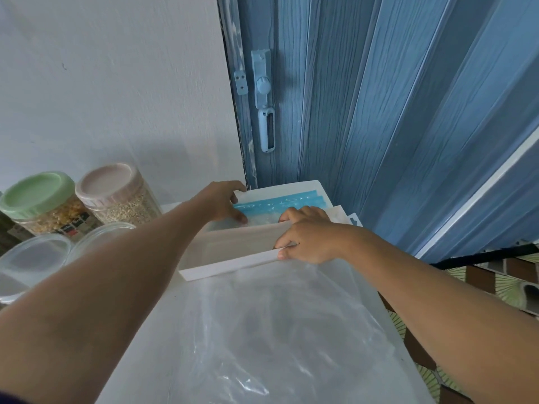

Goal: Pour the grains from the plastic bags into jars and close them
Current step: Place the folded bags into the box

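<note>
We have both hands at a shallow white box (233, 258) at the far end of the white table (151, 345). Our left hand (223, 204) grips the box's far left corner, thumb over the rim and fingers curled down inside. Our right hand (306, 234) clasps the near right wall, thumb outside and fingers hooked over the edge. Inside, between the hands, lie flat zip bags (280, 202) with blue seal strips; whether they hold grain we cannot tell.

It seems to us the step is fetching a bag out of the box. To do it well we should steady the box with one hand and lift a single bag by its blue strip with the other, keeping the seal upward so nothing spills, then carry it left to the jars.

The box looks stiff, matt and thin-walled, light enough to slide if tugged. The bags are glossy and limp. A large clear plastic sheet (277, 330), crinkled and slippery-looking, covers the near table in front of the box.

At far left stand two round ribbed jars, already filled and capped: the green-lidded jar (43, 199) holds yellowish kernels, the pink-lidded jar (116, 193) pale small grains. Nearer left are clear round lids or containers (35, 258), smooth and rigid.
</note>
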Motion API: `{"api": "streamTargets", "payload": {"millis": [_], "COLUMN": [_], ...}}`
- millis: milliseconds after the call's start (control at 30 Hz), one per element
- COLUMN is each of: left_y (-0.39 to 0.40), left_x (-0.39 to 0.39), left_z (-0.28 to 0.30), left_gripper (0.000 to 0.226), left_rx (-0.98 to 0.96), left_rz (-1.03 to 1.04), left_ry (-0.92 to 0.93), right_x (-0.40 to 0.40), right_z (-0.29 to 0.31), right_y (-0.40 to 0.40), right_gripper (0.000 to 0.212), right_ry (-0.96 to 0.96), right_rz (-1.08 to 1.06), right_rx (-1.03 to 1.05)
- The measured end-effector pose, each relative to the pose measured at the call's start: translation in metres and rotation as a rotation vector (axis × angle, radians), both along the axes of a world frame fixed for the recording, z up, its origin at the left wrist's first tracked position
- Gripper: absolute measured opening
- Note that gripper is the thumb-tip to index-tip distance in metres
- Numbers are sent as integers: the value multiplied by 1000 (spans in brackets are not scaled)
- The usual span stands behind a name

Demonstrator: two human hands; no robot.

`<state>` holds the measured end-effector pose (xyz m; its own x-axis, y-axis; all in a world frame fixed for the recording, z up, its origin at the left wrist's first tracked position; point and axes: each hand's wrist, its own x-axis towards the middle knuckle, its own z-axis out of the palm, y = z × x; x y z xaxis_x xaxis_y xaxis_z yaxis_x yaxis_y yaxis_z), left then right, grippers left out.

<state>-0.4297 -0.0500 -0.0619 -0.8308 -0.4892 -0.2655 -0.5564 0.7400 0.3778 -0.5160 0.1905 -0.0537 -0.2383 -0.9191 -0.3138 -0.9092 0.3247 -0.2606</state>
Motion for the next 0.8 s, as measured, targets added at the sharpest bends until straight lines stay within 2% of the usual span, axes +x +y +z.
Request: {"api": "streamTargets", "payload": {"millis": [167,233,300,433,800], "left_y": [17,21,24,26,21], "left_x": [6,7,7,5,2], "left_z": [0,2,3,8,2], "left_gripper": [64,47,36,35,37], "left_rx": [-166,-161,-166,-205,-185], "left_rz": [-242,-312,-347,-354,-303], "left_ry": [68,30,-83,-270,-297], "right_x": [5,5,5,5,13], "right_z": [0,1,1,2,4], "right_y": [6,5,6,8,18], "right_gripper": [27,26,26,26,25], "right_ry": [12,9,1,-6,-13], "right_rz": [-12,-9,-6,-2,-5], "right_rx": [-18,-8,-9,-11,34]}}
